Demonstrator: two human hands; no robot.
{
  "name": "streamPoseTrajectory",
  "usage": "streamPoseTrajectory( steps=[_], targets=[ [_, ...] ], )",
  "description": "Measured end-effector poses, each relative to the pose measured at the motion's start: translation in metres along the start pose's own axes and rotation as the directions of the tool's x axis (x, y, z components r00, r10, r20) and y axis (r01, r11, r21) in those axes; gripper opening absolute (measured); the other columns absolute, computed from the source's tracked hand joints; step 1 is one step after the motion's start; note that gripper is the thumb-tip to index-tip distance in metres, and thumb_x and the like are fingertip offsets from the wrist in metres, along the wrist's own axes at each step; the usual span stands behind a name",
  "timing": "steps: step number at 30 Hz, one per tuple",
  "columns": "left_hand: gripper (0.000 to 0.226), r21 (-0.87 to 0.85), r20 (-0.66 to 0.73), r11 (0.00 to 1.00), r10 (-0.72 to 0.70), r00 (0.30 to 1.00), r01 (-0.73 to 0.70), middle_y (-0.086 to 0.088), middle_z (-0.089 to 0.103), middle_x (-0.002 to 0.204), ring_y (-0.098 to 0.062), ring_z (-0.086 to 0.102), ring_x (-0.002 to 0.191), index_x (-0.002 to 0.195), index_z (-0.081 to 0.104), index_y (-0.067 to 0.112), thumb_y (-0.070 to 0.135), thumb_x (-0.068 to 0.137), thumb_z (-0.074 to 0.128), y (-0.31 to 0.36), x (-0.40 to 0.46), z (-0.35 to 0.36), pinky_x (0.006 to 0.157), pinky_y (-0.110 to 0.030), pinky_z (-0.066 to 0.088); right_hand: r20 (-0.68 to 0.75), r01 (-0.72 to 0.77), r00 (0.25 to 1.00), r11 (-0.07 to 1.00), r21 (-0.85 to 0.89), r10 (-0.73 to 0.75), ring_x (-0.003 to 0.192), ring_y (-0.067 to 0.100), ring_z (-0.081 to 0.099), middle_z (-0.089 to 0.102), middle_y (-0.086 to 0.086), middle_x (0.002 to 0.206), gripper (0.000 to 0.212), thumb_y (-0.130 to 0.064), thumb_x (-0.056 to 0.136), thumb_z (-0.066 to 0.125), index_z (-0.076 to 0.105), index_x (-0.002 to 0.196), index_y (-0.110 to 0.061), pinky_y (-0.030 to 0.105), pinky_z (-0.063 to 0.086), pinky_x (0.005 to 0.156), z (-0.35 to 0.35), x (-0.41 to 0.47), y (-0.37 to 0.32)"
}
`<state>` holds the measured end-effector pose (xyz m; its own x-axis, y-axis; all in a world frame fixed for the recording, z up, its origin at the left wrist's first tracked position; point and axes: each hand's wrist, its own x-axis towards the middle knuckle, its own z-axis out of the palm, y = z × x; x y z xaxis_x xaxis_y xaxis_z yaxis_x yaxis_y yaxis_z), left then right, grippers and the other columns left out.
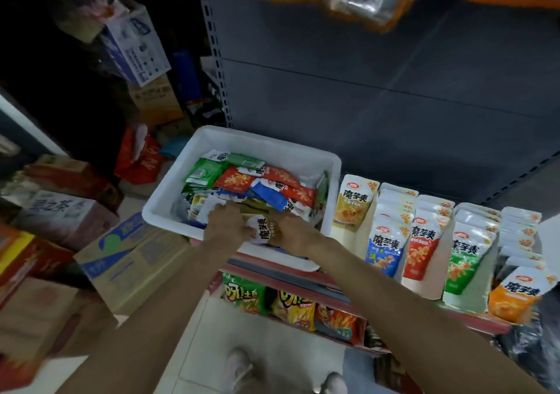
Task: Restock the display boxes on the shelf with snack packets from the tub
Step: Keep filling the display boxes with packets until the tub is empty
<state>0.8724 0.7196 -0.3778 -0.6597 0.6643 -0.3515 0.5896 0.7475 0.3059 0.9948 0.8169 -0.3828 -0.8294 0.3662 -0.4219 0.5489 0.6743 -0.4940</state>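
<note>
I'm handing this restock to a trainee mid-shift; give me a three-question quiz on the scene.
1. True or false: the white plastic tub sits left of the row of display boxes.
2. What do the left hand and right hand hold between them?
3. The display box nearest the tub shows which packet colour: A yellow, B orange, C green?

Key: 1 true; 2 a white snack packet; 3 A.

— Where are your hands relative to the tub (169,199)?
— Both reach over its near rim. Your left hand (225,222) and right hand (292,231) sit close together, fingers curled round one packet (260,230).
</note>
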Motion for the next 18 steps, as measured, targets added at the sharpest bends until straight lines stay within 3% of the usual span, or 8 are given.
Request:
streamPoseTrajectory(
  steps=[4,7,9,11,12,14,16,18],
  targets=[
    [0.025,-0.239,-0.016,0.970,0.037,0.999,-0.040,-0.012,0.068,0.100,-0.025,0.063,0.094,0.098,0.065,0.004,0.017,0.078,0.073,-0.002,0.000,-0.008,0.075,-0.028,0.046,-0.035,-0.043,0.998,0.999,-0.005,0.043,0.117,0.033,0.049,0.044,0.019,0.133,0.067,-0.021,0.088,0.063,0.029,0.146,-0.015,0.036,0.044,0.098,0.006,0.006,0.002],
    [0.019,-0.416,-0.171,0.892,0.116,0.978,-0.178,-0.012,0.066,0.102,-0.024,0.060,0.099,0.106,0.065,0.001,0.009,0.090,0.060,0.006,-0.006,-0.024,0.083,-0.024,0.042,-0.166,0.016,0.986,0.995,0.095,0.000,0.121,0.029,0.044,0.043,0.016,0.132,0.068,-0.018,0.089,0.062,0.027,0.147,-0.012,0.030,0.037,0.098,-0.007,-0.004,-0.002],
    [0.019,-0.441,-0.310,0.837,0.197,0.930,-0.324,-0.006,0.063,0.096,-0.017,0.057,0.091,0.108,0.065,0.000,0.006,0.091,0.058,0.018,-0.013,-0.038,0.075,-0.009,0.039,-0.329,0.078,0.944,0.976,0.203,-0.007,0.103,0.022,0.055,0.056,0.010,0.114,0.047,-0.015,0.090,0.061,0.044,0.133,-0.011,0.024,0.041,0.083,-0.022,-0.013,-0.005],
    [0.017,-0.460,-0.396,0.773,0.261,0.880,-0.436,-0.002,0.063,0.093,-0.013,0.055,0.086,0.104,0.068,0.003,0.004,0.090,0.058,0.031,-0.015,-0.048,0.067,-0.004,0.038,-0.446,0.120,0.895,0.949,0.291,0.024,0.074,0.014,0.058,0.064,0.006,0.087,0.013,-0.016,0.091,0.060,0.058,0.101,-0.008,0.021,0.041,0.062,-0.037,-0.022,-0.006],
    [0.016,-0.477,-0.421,0.744,0.273,0.865,-0.467,0.000,0.063,0.092,-0.013,0.056,0.085,0.102,0.068,0.005,0.004,0.090,0.058,0.039,-0.016,-0.050,0.066,-0.004,0.038,-0.473,0.130,0.879,0.930,0.345,0.053,0.065,0.012,0.053,0.061,0.003,0.074,0.011,-0.017,0.091,0.059,0.056,0.085,-0.009,0.022,0.038,0.057,-0.044,-0.025,-0.003],
    [0.018,-0.537,-0.463,0.683,0.252,0.850,-0.495,0.002,0.063,0.093,-0.008,0.060,0.081,0.106,0.066,0.009,0.008,0.090,0.060,0.056,-0.016,-0.052,0.064,-0.004,0.041,-0.488,0.140,0.863,0.863,0.485,0.134,0.059,0.013,0.046,0.049,-0.002,0.059,0.028,-0.016,0.091,0.059,0.048,0.066,-0.012,0.028,0.039,0.061,-0.057,-0.032,0.008],
    [0.029,-0.603,-0.454,0.639,0.216,0.864,-0.477,0.003,0.061,0.098,0.001,0.058,0.081,0.117,0.059,0.012,0.014,0.089,0.063,0.073,-0.017,-0.049,0.063,-0.003,0.042,-0.518,0.178,0.826,0.770,0.613,0.221,0.061,0.017,0.046,0.043,-0.003,0.057,0.033,-0.013,0.091,0.059,0.045,0.062,-0.017,0.036,0.043,0.065,-0.069,-0.042,0.019],
    [0.041,-0.617,-0.393,0.655,0.226,0.892,-0.437,0.001,0.059,0.108,-0.004,0.059,0.086,0.124,0.053,0.012,0.019,0.086,0.067,0.087,-0.015,-0.040,0.067,-0.004,0.043,-0.579,0.214,0.748,0.707,0.674,0.325,0.061,0.018,0.047,0.046,-0.001,0.059,0.033,-0.010,0.091,0.058,0.045,0.063,-0.019,0.040,0.043,0.065,-0.080,-0.055,0.031]
  ],
)
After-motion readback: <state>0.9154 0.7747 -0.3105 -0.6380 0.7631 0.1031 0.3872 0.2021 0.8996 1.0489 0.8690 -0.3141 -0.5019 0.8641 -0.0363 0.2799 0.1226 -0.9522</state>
